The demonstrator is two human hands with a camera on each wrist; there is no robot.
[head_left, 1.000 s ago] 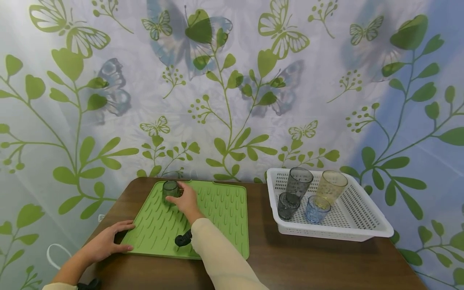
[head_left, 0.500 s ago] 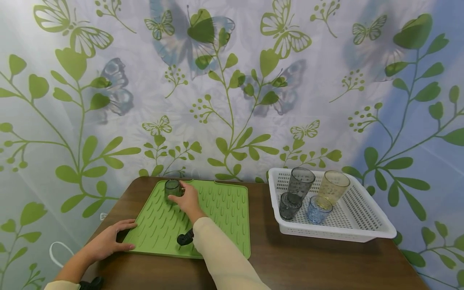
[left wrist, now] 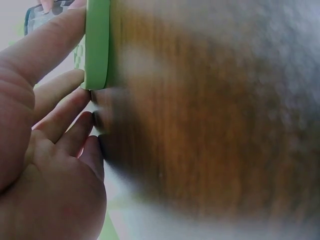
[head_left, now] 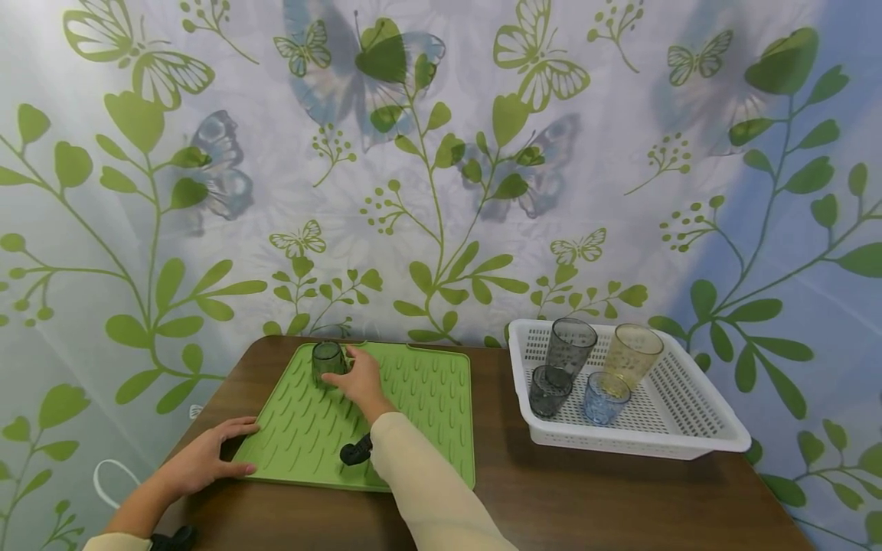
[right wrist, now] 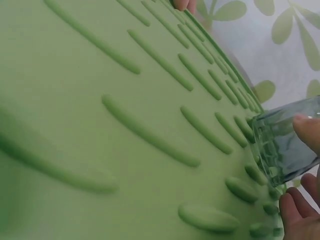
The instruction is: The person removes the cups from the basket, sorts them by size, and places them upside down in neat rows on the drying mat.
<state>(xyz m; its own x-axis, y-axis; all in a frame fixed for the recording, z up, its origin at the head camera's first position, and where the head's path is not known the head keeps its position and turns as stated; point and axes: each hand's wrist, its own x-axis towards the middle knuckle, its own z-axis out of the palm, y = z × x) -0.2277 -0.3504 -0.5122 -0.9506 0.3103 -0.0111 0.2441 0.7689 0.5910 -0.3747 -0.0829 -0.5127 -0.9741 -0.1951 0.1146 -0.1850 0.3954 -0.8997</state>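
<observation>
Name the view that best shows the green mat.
Head: most of the green mat shows, partly covered by the dark glass, right hand and sleeve. Right wrist gives only a close-up of part of its ridged surface; left wrist catches little more than its edge.

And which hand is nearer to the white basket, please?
Right: the right hand is left of the basket, beside the dark glass on the green mat; the left hand is farther left, at the mat's left edge.
</observation>
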